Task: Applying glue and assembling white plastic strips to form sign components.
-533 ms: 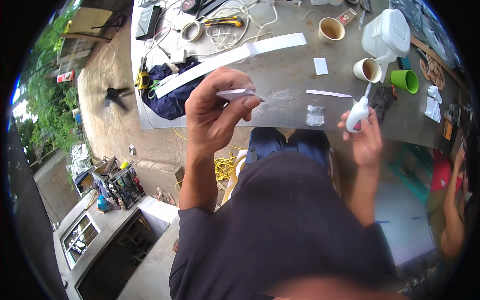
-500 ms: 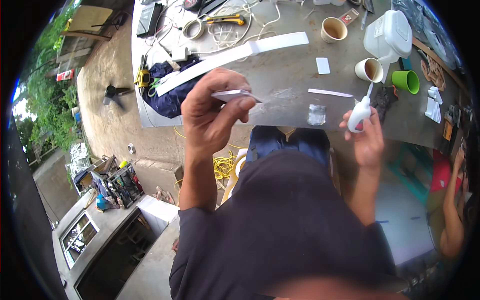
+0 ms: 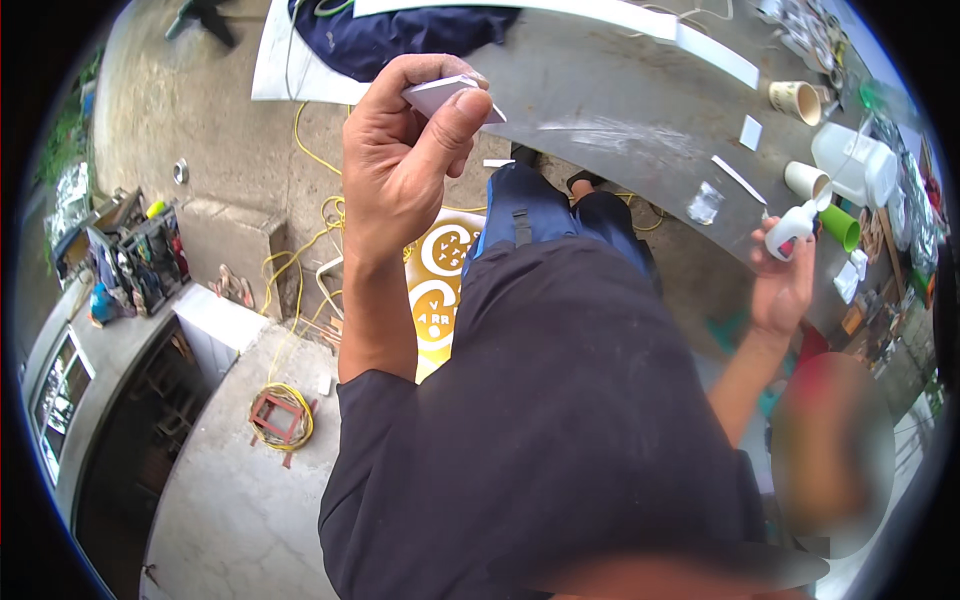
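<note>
Two things are held, one in each hand. A flat white piece point(image 3: 437, 95) is pinched between the thumb and bent forefinger of the left hand point(image 3: 405, 185); whether it is made of one sheet or two cannot be told. By the curled fingers of the right hand point(image 3: 783, 285), a small white squeeze bottle point(image 3: 789, 238) is gripped (its nozzle is hard to make out against the things behind it).

Beyond the left hand, a dark blue cloth point(image 3: 410, 45) is partly overlapped by a long white strip point(image 3: 610, 14), which is stretched along the far side of the grey surface point(image 3: 600, 100) toward the right.

To the left of the right hand, a crinkled clear packet point(image 3: 705, 203) is seen, and a narrow white strip point(image 3: 738, 178) is laid just beyond that hand, pointing toward it. Farther beyond, a small white rectangle point(image 3: 750, 132) and two paper cups, a nearer one point(image 3: 800, 180) and a farther one point(image 3: 790, 98), can be found. A green cup point(image 3: 838, 227) is placed just right of the bottle, with a translucent white container point(image 3: 845, 160) beyond it. Below the left hand, yellow cord point(image 3: 338, 213) is strewn over the floor point(image 3: 330, 135).
</note>
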Tool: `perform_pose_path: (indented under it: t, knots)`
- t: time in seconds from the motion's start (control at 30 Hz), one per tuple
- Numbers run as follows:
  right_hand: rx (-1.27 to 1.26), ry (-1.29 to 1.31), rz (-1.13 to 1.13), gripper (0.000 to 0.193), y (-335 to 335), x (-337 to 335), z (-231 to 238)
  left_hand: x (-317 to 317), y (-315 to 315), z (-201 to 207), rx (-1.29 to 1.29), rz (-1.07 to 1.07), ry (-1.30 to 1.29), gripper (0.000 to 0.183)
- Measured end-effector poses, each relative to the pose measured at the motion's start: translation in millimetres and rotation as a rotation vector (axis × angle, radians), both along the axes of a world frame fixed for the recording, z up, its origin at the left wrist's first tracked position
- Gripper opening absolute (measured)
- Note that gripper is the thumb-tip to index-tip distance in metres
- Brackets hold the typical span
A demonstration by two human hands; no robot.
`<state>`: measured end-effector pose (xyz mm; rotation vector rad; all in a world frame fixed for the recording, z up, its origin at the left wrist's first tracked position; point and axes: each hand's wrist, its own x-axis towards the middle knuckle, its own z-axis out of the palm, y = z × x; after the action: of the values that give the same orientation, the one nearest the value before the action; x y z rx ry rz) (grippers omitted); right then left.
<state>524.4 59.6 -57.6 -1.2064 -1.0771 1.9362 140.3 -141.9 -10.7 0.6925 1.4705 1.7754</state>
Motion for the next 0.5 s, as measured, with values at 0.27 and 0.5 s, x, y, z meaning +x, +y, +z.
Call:
perform_pose_path:
  t: [0.27, 0.5]
  knots:
    - [-0.01, -0.081, 0.168, 0.038, 0, -50, -16, -2, -103, -28, -0.357, 0.142, -0.019, 0.016]
    - [-0.056, -0.079, 0.335, 0.036, 26, -63, -44, 73, -164, -69, -0.667, 0.29, -0.124, 0.022]
